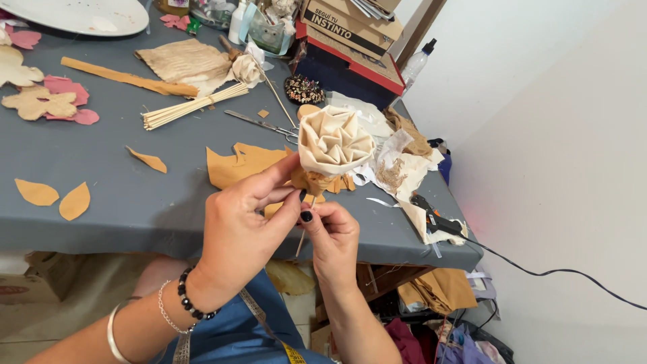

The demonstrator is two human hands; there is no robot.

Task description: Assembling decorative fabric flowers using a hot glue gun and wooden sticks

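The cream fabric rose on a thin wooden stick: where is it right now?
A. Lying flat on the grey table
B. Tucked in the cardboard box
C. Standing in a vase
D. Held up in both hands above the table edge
D: the left hand grips under the cream fabric rose, and the right hand pinches its thin wooden stick at the grey table edge.

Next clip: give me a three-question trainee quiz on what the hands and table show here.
1. True or false: both hands hold the cream fabric rose on its thin stick.
2. Which lies nearer the rose: the scissors or the glue gun?
3. What colour is the table covering?

Key: 1 true, left hand at the base, right hand on the stick; 2 the scissors; 3 grey.
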